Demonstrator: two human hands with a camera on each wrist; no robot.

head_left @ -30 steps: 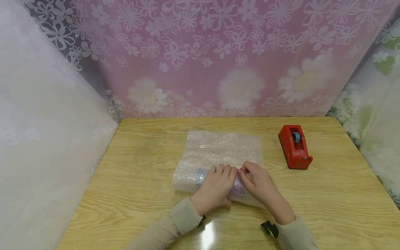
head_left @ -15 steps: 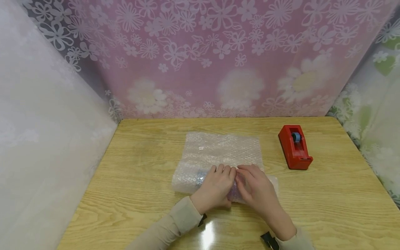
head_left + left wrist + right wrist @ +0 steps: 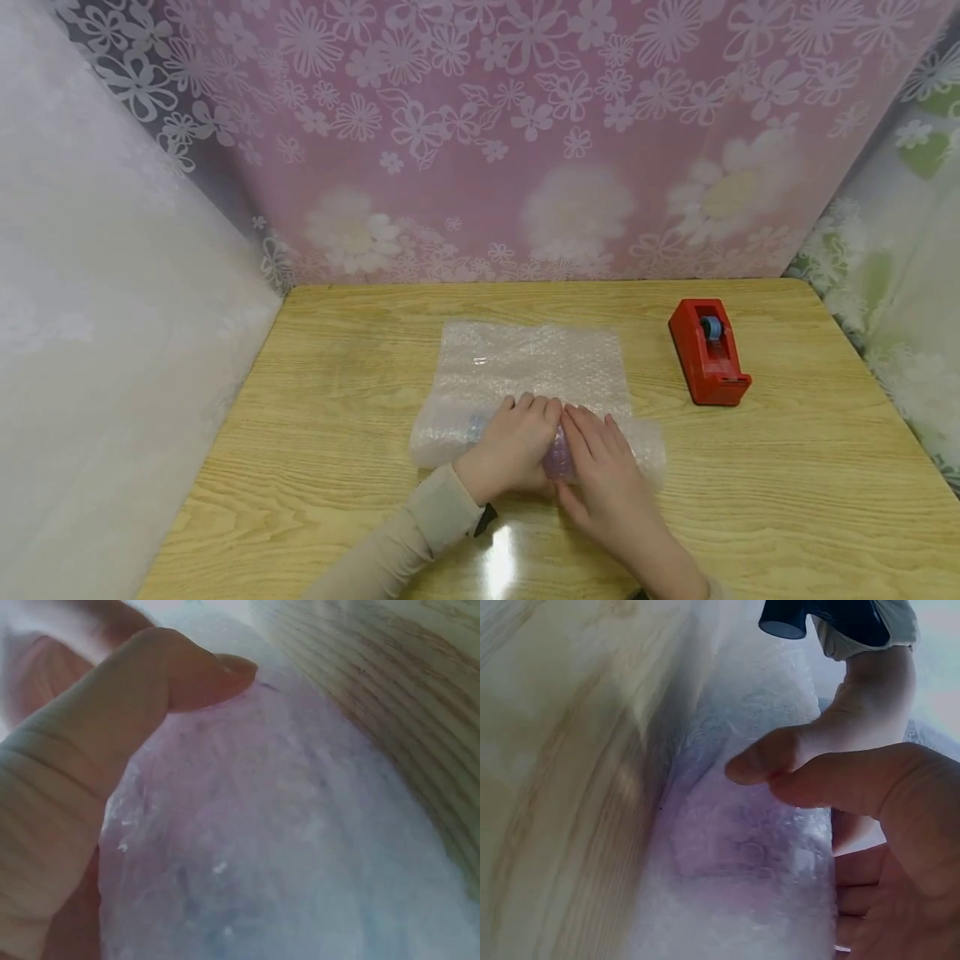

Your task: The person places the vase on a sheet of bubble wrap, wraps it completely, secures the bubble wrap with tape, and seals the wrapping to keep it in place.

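A sheet of clear bubble wrap (image 3: 528,362) lies on the table, its near end rolled around something purple and blue (image 3: 558,458). The kind of the wrapped thing is blurred by the bubbles. My left hand (image 3: 510,446) grips the middle of the roll, fingers over the far side and thumb (image 3: 202,675) on the near side. Right beside it my right hand (image 3: 611,492) holds the roll too, its thumb (image 3: 832,776) against the near face and its fingers on the other side. Both thumbs come close together in the right wrist view.
A red tape dispenser (image 3: 707,354) with a roll of tape stands at the back right of the wooden table (image 3: 337,375). Flowered cloth (image 3: 465,167) hangs along the back, with pale cloth at both sides.
My right hand has gone from pinching at the far edge to wrapping around the roll, moving nearer to me. The left hand has kept its grip; the flat sheet has slid slightly nearer.
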